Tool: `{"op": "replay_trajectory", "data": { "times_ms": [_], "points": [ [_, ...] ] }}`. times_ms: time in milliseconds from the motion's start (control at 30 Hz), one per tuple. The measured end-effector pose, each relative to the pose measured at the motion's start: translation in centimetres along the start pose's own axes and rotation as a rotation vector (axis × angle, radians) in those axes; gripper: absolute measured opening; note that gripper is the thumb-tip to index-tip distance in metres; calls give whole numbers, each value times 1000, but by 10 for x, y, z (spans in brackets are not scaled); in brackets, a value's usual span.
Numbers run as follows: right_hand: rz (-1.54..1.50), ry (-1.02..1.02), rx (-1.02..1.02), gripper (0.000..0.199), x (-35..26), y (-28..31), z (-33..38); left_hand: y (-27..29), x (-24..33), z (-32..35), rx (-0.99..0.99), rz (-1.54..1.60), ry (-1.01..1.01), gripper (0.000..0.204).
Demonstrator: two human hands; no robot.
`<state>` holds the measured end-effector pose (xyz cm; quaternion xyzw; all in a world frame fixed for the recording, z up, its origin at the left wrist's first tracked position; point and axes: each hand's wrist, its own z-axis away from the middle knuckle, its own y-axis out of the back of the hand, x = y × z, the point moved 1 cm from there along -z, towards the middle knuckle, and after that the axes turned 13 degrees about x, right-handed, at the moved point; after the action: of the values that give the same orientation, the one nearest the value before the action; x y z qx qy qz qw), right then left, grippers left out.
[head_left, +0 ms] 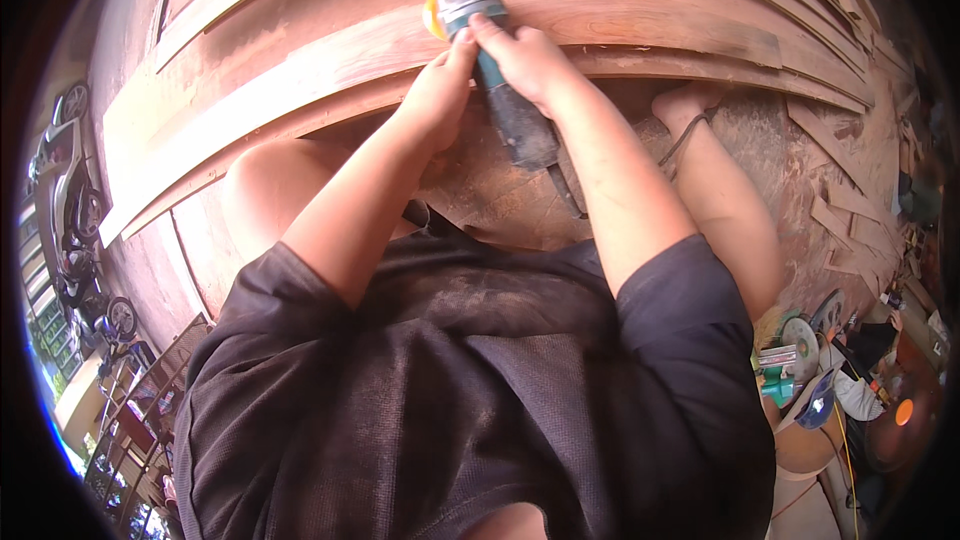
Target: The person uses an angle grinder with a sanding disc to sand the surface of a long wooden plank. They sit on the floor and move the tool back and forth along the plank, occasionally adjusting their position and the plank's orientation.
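Observation:
Both of my hands grip a dark teal and black angle grinder [512, 120] over a long reddish wooden board [650, 15]. My left hand [443, 88] is closed on the grinder's left side near its head. From the right, my right hand [522, 58] wraps its upper body, with the thumb lying along it. A yellow disc [432, 17] shows at the left of the metal head. Whether the disc touches the wood, I cannot tell. The grinder's dusty rear end points back toward my body, with a dark cord [567, 192] trailing from it.
More long boards [820, 50] lie beyond and beside this one. Wood offcuts [850, 225] are scattered at the right on the dusty floor [740, 145]. Tools, discs and a blue cap [817, 402] sit at the lower right. Motorbikes [72, 200] stand far left.

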<state>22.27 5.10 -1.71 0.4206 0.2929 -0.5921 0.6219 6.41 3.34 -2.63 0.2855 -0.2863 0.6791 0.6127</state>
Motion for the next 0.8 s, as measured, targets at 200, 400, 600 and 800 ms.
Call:
{"op": "replay_trajectory", "data": {
  "times_ms": [200,400,600,800],
  "points": [
    [217,-40,-109,90,-9,30,-7,-24,-5,9,-95,26,3,73],
    [-25,-140,153,76,6,134,1,-143,5,-2,-217,-161,-93,72],
    [-254,-171,375,84,25,152,2,-167,31,6,-333,-351,-17,78],
    [-164,-116,143,88,16,49,4,-55,25,6,-235,-209,-13,83]
  ]
}}
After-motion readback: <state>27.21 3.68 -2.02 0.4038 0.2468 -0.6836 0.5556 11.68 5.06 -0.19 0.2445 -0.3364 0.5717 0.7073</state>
